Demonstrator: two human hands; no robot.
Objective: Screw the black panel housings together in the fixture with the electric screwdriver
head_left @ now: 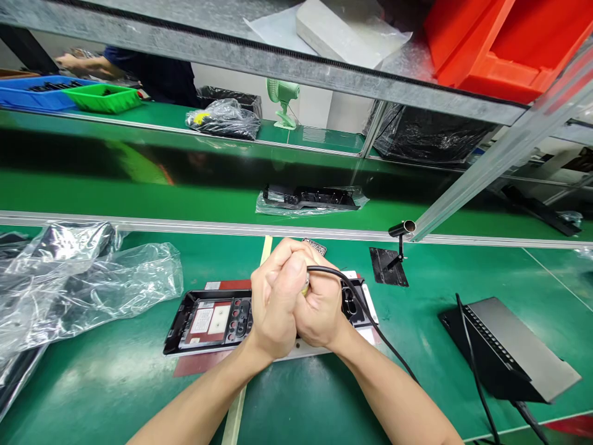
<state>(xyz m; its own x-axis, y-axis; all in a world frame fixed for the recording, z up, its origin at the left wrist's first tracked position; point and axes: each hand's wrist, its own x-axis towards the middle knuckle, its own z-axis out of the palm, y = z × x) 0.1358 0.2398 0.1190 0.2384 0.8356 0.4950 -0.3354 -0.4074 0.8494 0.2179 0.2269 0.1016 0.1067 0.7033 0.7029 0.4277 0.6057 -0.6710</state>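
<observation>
Both of my hands are closed together over the middle of a long black plastic housing. My left hand point(277, 296) and my right hand point(319, 303) wrap round a corded tool point(305, 285); only a small yellowish bit of its body shows between the fingers. Its black cable point(365, 307) leaves the top of my grip and runs down to the right. Beneath lies the housing point(173, 324), open side up, with a row of round holes and a labelled recess at its left. The tool's lower end is hidden by my hands.
Clear plastic bags point(92, 290) lie at left. A small black stand point(389, 266) and a grey-black box-like device point(514, 352) with cables stand at right. Across the ledge is a black part point(310, 198) on plastic. A shelf edge point(278, 55) and red bin point(504, 49) hang overhead; a person works behind.
</observation>
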